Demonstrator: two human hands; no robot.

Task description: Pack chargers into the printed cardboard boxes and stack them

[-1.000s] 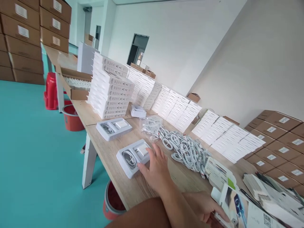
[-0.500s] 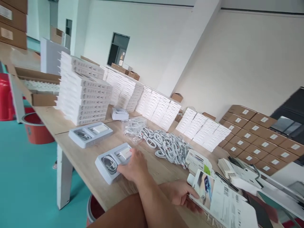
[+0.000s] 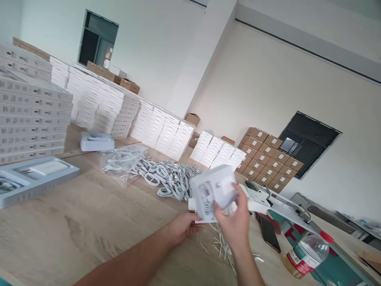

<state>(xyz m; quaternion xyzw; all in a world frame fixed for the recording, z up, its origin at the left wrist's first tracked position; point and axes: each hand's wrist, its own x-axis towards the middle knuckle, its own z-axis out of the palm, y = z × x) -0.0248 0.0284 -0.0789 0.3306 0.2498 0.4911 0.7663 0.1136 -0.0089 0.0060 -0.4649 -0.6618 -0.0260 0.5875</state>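
Note:
My right hand [image 3: 235, 216] is closed on a white tray [image 3: 218, 186], blurred by motion, with a coiled cable and a white charger in its recesses. Its thumb and fingers pinch the tray's right side. Just left of and below it, my left hand [image 3: 183, 228] grips a white printed box [image 3: 192, 205], mostly hidden behind the tray. The tray overlaps the box in view; whether they touch I cannot tell. Another grey-white tray [image 3: 44, 184] with a charger and a cable lies at the table's left. A pile of coiled cables [image 3: 172, 178] is behind my hands.
Stacks of white boxes [image 3: 163, 131] line the far side, with a tall stack [image 3: 32, 115] at left. A plastic bag of cables [image 3: 125, 159] lies by the pile. To the right are a phone [image 3: 269, 232], a red-capped bottle [image 3: 308, 254] and thin white strips [image 3: 222, 242].
My right hand has lifted the nearer tray off the table and carried it right, over the box in my left hand. The camera view has turned to the right.

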